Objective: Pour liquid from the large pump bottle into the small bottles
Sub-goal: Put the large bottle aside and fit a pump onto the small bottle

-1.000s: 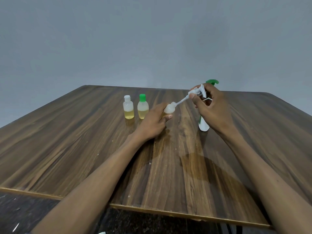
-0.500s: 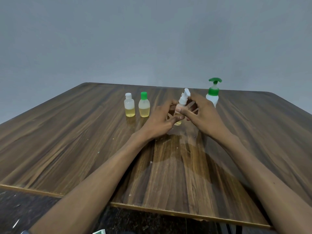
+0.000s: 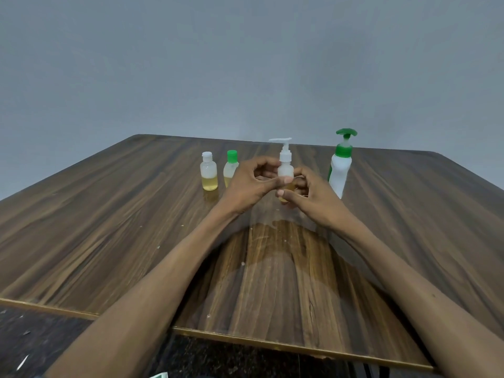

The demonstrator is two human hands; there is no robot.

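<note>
A small clear bottle with a white pump top (image 3: pixel 285 166) stands upright at the table's middle, yellow liquid in its lower part. My left hand (image 3: pixel 252 184) pinches its body from the left. My right hand (image 3: pixel 308 196) curls round its base from the right. The large white pump bottle with a green pump (image 3: pixel 341 170) stands alone just right of my hands. Two more small bottles of yellow liquid stand to the left: one with a white cap (image 3: pixel 209 172), one with a green cap (image 3: pixel 231 166), partly hidden by my left hand.
The wooden table (image 3: pixel 109 227) stretches wide on both sides, its front edge near me. A dark speckled floor (image 3: pixel 41 342) shows below the edge at the lower left. A plain grey wall rises behind.
My right hand brought the white pump top down into the small bottle, which now stands upright between both hands. The large bottle is uncovered on the right.
</note>
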